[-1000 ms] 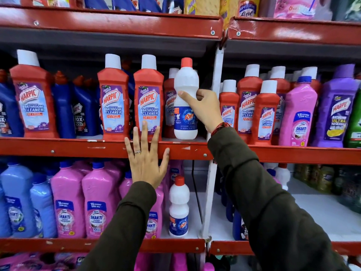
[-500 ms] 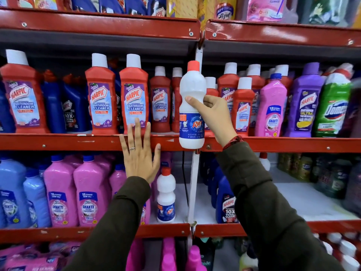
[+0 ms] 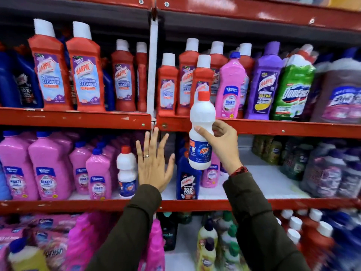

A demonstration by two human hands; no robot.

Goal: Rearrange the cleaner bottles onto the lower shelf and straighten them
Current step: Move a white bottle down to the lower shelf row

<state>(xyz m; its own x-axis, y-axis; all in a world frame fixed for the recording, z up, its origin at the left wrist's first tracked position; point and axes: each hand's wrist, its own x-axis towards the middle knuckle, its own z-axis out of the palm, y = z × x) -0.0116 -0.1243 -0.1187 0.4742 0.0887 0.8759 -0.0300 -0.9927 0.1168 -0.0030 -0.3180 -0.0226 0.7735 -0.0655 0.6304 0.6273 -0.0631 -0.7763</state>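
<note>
From the head view, our right hand (image 3: 222, 145) clamps the white plastic red-capped bottle (image 3: 201, 133) in mid-air, tilted, fronting the lower shelf (image 3: 195, 205). At 9 o'clock our left hand (image 3: 154, 163) spreads empty beside 1 matching standing bottle (image 3: 126, 171), likely guarding its slot.

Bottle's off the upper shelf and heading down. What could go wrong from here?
The white bottle is pinched in the right hand around its middle only, so it might slip. Below, the blue Harpic bottle stands near the shelf edge and could get knocked. The open left hand is close to the matching white bottle.
</note>
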